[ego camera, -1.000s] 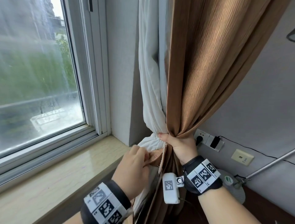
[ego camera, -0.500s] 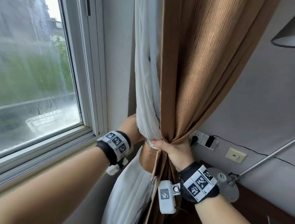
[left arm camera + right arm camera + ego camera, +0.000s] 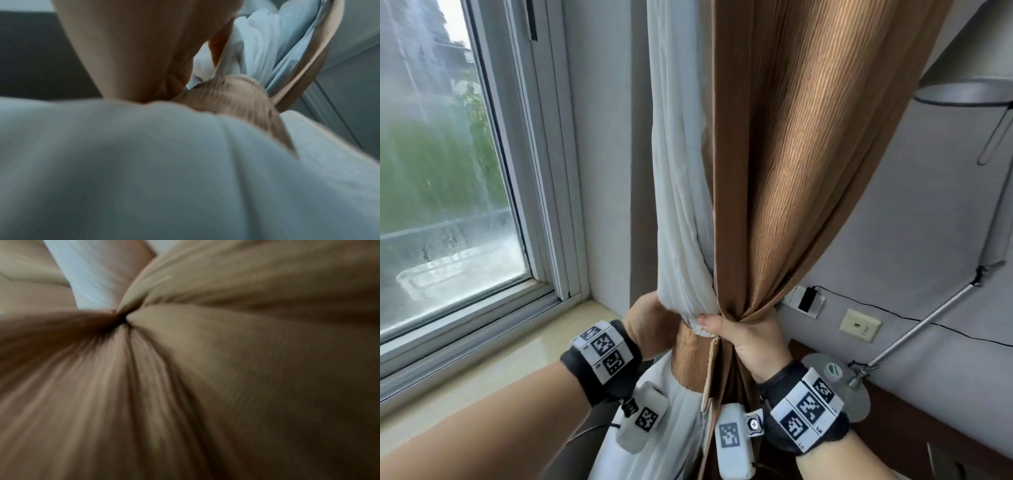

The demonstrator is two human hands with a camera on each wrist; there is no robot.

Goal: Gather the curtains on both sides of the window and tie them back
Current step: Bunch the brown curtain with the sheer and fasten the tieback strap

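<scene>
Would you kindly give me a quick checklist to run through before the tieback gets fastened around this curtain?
1. Brown curtain gathered in the right hand: ok.
2. White sheer caught in the same grip: ok.
3. Tieback band wrapped across the bundle's front: ok.
4. Left hand holding the band behind the bundle: cannot tell, fingers hidden.
5. Band ends joined: not ok, one end appears to hang loose in front.

Soft daylight from the window [image 3: 448, 171] lights the brown curtain [image 3: 791, 171]. The head view is sharp with bowed edges; both wrist views are dim, smeared and out of focus.
</scene>
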